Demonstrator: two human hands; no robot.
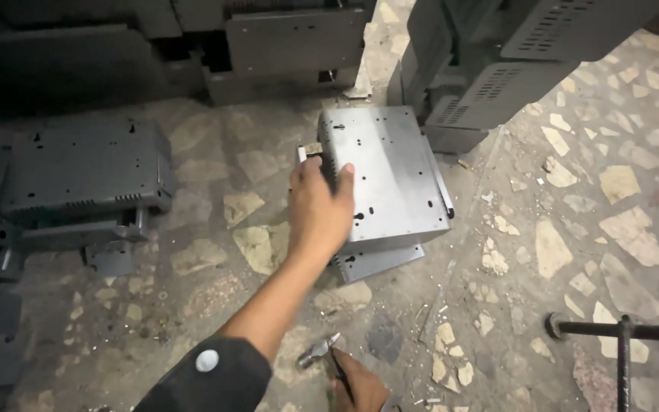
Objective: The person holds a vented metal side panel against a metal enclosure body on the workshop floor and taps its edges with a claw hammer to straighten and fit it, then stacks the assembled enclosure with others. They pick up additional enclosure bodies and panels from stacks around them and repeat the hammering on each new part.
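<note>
Hands: left hand (319, 207) clasps grey metal chassis (390, 175) on the floor (573, 229), twelve o'clock; right hand (356, 385), six o'clock, closed round hammer (316, 352). Step: steadying. Next likely needs firm bracing.

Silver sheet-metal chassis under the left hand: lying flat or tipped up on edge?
Lying flat. The silver chassis shows its broad punched face upward on the terrazzo floor, atop another panel; the left hand grips its left edge.

Dark metal housings (85, 172) rest on the terrazzo floor (573, 229).
</note>
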